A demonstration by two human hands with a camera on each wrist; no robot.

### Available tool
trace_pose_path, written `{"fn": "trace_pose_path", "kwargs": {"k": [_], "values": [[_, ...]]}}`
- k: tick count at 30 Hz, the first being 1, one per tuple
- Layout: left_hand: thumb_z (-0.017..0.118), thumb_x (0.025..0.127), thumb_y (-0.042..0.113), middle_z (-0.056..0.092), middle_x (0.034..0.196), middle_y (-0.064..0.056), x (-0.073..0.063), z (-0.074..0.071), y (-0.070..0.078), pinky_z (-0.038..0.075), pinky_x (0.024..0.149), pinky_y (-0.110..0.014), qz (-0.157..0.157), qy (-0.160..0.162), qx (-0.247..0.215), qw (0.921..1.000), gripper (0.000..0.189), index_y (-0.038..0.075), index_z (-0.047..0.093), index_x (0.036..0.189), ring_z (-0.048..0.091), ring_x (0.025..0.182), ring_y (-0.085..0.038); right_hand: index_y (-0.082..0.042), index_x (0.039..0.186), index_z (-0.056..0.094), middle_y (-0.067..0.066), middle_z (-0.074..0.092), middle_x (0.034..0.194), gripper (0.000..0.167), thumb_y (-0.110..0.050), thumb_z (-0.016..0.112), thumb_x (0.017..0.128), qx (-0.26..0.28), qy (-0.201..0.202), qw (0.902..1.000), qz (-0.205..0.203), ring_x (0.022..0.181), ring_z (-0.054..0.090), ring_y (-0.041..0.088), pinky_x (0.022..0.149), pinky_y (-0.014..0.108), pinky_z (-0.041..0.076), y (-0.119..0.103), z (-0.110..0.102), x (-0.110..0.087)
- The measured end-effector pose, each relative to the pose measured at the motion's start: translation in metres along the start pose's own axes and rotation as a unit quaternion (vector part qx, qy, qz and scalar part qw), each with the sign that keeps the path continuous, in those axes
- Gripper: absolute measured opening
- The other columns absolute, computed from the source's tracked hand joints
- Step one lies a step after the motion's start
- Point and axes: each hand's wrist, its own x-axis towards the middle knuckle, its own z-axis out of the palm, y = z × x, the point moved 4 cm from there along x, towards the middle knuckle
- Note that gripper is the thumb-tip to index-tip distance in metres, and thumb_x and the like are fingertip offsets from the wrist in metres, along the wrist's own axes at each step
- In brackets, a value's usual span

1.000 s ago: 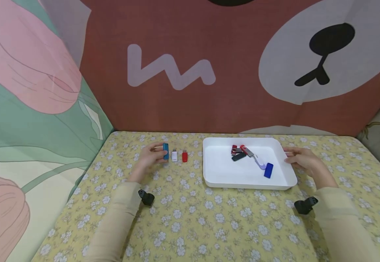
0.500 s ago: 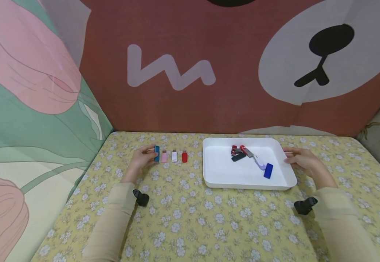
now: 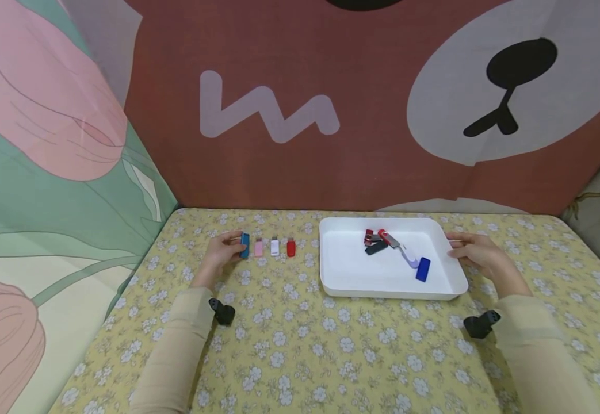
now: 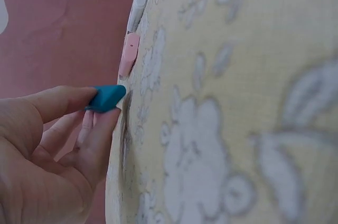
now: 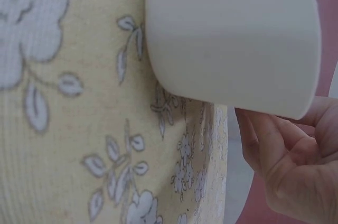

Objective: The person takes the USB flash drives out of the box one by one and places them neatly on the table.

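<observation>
A teal-blue USB stick [image 3: 245,245] is pinched between the thumb and fingers of my left hand [image 3: 220,253], low at the table's left side. In the left wrist view, the teal USB stick [image 4: 107,98] sits close to the cloth. A pink USB stick [image 3: 259,248], a white one [image 3: 275,247] and a red one [image 3: 291,248] lie in a row to its right. My right hand [image 3: 478,253] grips the right wall of a white tray [image 3: 351,276]; in the right wrist view its thumb goes partly behind the tray wall [image 5: 232,39].
Inside the tray lie a dark blue USB stick [image 3: 423,269], a red and lilac swivel one [image 3: 399,248], and a dark one [image 3: 377,248] beside another red piece. A flowered yellow cloth [image 3: 300,356] covers the table. Printed fabric [image 3: 279,172] hangs behind.
My left hand has moved left and slightly down with the teal USB stick, uncovering the pink one it had hidden. The right hand and tray have stayed in place.
</observation>
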Motion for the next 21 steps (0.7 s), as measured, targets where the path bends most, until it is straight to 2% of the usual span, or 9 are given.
{"fn": "trace_pose_path", "kwargs": {"k": [8,10,12,15,21], "values": [[0.053,0.095,0.002,0.047,0.14,-0.022,0.003,0.0014,-0.0014,0.055,0.08,-0.022,-0.009,0.009,0.006,0.9999,0.05,0.005,0.043,0.143,0.057,0.116,-0.027,0.005,0.15,0.017,0.033,0.026,0.148,0.064,-0.011,0.051,0.098,0.006,0.006,1.0,0.002,0.131,0.037,0.042,0.108,0.048,0.042,0.0017,-0.0007,0.0004],[0.053,0.095,0.001,0.048,0.14,-0.022,0.0036,0.0019,-0.0014,0.054,0.079,-0.022,-0.009,0.009,0.01,0.9999,0.05,0.005,0.043,0.143,0.057,0.115,-0.027,0.005,0.15,0.017,0.033,0.027,0.147,0.064,-0.011,0.051,0.097,0.006,0.007,1.0,0.002,0.131,0.038,0.041,0.102,0.043,0.047,0.0023,-0.0013,0.0005],[0.053,0.094,0.001,0.049,0.139,-0.021,0.0045,0.0025,-0.0012,0.053,0.078,-0.021,-0.01,0.01,0.011,0.9999,0.05,0.005,0.043,0.143,0.056,0.116,-0.027,0.005,0.15,0.018,0.032,0.028,0.146,0.064,-0.011,0.051,0.098,0.002,0.009,1.0,-0.001,0.129,0.041,0.04,0.094,0.033,0.052,0.0027,-0.0021,0.0003],[0.053,0.094,0.001,0.048,0.139,-0.023,0.0052,0.0039,-0.0011,0.053,0.079,-0.022,-0.007,0.008,0.012,0.9999,0.05,0.003,0.043,0.143,0.054,0.119,-0.029,0.004,0.15,0.019,0.032,0.029,0.146,0.064,-0.012,0.052,0.097,0.0,0.011,0.9999,-0.004,0.127,0.044,0.038,0.08,0.018,0.051,0.0023,-0.0023,-0.0003],[0.052,0.094,-0.001,0.045,0.141,-0.022,0.0061,0.0054,-0.0029,0.052,0.092,-0.032,-0.016,0.009,0.007,0.9998,0.05,0.001,0.041,0.143,0.048,0.128,-0.033,0.003,0.15,0.019,0.031,0.028,0.148,0.065,-0.012,0.053,0.097,0.006,0.008,0.9999,-0.005,0.128,0.043,0.037,0.073,0.012,0.05,0.0009,0.0005,-0.0016]]}}
